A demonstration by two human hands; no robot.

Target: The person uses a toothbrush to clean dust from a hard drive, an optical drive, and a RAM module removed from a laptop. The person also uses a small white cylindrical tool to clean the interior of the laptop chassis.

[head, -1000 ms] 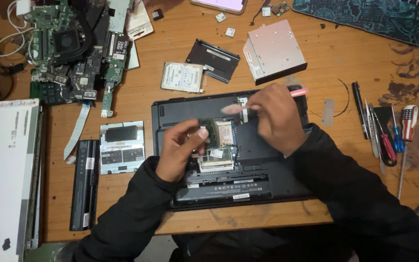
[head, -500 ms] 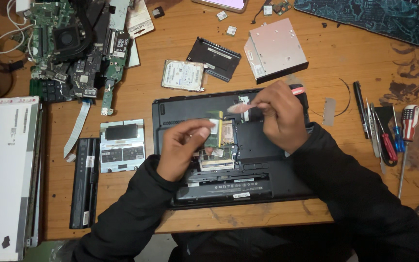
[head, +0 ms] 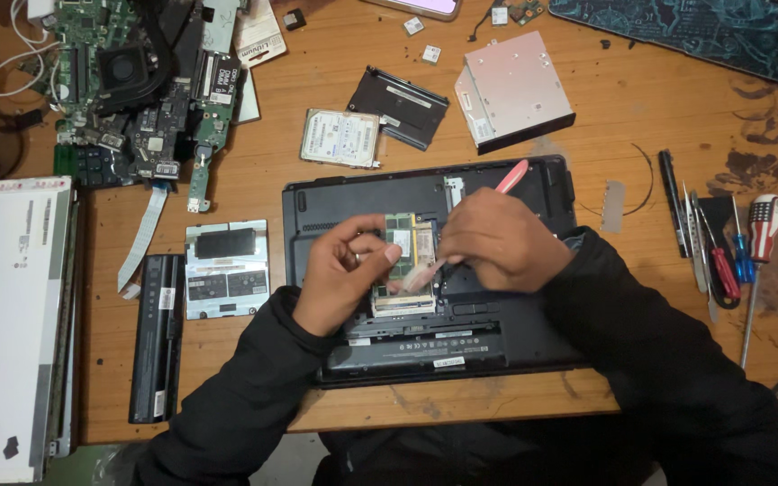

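Fingertips (head: 391, 255) of left hand (head: 339, 274) are pinching the green memory module (head: 404, 236) standing tilted in the open laptop base (head: 317, 211) mid-table, right hand (head: 497, 241) is gripping a pink-handled brush (head: 511, 175), bristles risking snagging contacts if pressing hard.

Bare wooden surface (head: 641, 117) open between grey metal optical drive (head: 513, 90) and row of screwdrivers (head: 718, 261) at right.

Left of black laptop base (head: 425, 270): silver cover panel (head: 225, 268) and black battery bar (head: 157, 337) block near edge.

Far left crowded: green circuit boards (head: 137, 90), white display panel (head: 6, 324).

Silver hard drive (head: 341, 138) and black bracket (head: 402, 106) narrow passage above base.

Both hands, left hand (head: 344, 270) and right hand (head: 497, 243), crowd memory bay.
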